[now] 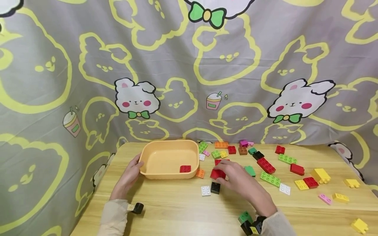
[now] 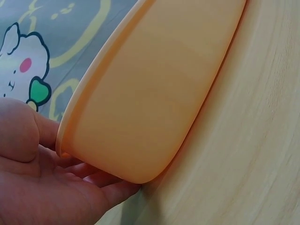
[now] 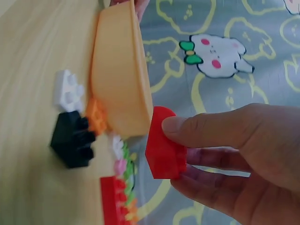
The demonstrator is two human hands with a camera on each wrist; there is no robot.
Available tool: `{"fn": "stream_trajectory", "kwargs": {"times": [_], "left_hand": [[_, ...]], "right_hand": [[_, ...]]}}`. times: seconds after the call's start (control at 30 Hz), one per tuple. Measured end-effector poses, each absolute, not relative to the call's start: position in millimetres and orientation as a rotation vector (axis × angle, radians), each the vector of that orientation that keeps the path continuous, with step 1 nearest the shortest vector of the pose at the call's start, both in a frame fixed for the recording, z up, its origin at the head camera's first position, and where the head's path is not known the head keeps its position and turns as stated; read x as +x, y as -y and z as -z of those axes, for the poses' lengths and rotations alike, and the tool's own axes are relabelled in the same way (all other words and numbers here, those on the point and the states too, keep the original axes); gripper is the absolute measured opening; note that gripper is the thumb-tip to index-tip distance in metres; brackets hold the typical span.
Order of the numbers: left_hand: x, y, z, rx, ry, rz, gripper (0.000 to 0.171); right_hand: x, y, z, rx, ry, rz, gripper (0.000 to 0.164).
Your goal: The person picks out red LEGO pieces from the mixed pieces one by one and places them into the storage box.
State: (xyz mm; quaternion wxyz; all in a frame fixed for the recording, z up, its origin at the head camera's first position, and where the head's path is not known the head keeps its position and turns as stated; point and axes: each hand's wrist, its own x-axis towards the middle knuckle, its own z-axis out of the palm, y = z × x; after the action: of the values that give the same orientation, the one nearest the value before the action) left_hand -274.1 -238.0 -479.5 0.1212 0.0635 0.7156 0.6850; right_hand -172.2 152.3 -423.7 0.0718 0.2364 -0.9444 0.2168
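Observation:
A peach-orange plastic tray (image 1: 169, 177) stands at the left of the wooden table, with one red building block (image 1: 185, 168) inside at its right end. My left hand (image 1: 132, 173) grips the tray's left end; in the left wrist view the thumb is at the rim and the fingers lie along the outer wall. My right hand (image 1: 236, 177) pinches a red building block (image 3: 164, 145) between thumb and fingers, right of the tray. Another red block (image 1: 221, 161) lies just behind that hand, and a black block (image 1: 215, 187) and a white block (image 1: 205, 190) lie in front of it.
An orange block (image 1: 200, 173) lies against the tray's right side. Many loose blocks spread over the right half of the table, among them a long red block (image 1: 266, 165) and a lime green block (image 1: 270, 179). A patterned curtain (image 1: 177, 65) hangs behind the table.

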Motion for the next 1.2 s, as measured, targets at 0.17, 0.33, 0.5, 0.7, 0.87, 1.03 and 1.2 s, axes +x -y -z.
{"fn": "stream_trajectory", "kwargs": {"times": [0.17,0.33,0.5,0.7,0.87,1.03,1.2], "left_hand": [[-276,239,479,0.204,-2.098,-1.993,0.049],[-274,242,480,0.208,-2.1,-1.973,0.049],[-273,243,481,0.206,-2.116,-1.966,0.049],[-274,242,481,0.221,-2.108,-1.97,0.05],[-274,241,481,0.216,-2.099,-1.977,0.049],[-274,240,482,0.21,-2.104,-1.973,0.049],[-274,240,481,0.213,-2.11,-1.978,0.049]], "right_hand": [[-188,-133,408,0.849,2.759,-0.651,0.018],[-206,-107,398,0.963,2.743,-0.676,0.016],[-225,-80,395,0.999,2.755,-0.612,0.018],[-243,-54,402,1.07,2.712,-0.495,0.019],[-256,-37,416,1.105,2.666,-0.515,0.019],[-266,-24,428,1.126,2.686,-0.533,0.017],[-274,-13,434,1.172,2.706,-0.504,0.013]]}}
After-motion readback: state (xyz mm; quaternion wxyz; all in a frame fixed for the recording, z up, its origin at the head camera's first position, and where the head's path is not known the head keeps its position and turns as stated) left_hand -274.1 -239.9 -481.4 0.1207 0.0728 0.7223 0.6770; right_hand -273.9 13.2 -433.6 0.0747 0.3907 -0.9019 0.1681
